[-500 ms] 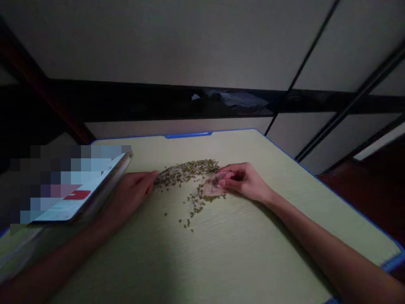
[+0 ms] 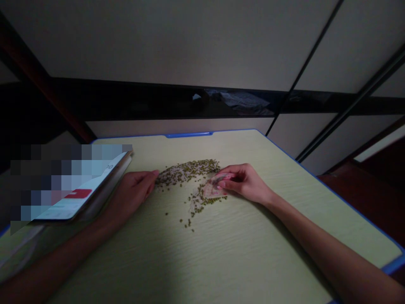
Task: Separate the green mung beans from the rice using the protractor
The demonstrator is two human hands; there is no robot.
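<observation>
A scatter of small green beans point(image 2: 186, 171) lies in the middle of a pale yellow-green table point(image 2: 221, 253) with a blue rim. My left hand point(image 2: 134, 190) rests on its edge at the left end of the pile, fingers straight and together, tips touching the beans. My right hand point(image 2: 242, 180) sits at the right end of the pile, fingers curled on a small pinkish slip of paper point(image 2: 212, 190) that lies flat among the beans.
A propped-up phone or tablet point(image 2: 79, 190) with a lit screen stands at the table's left, just beside my left hand. Past the far table edge are a pale wall and dark horizontal rails. The room is dim.
My right hand has drawn the pinkish slip slightly down and toward me. The left hand has hardly moved.
</observation>
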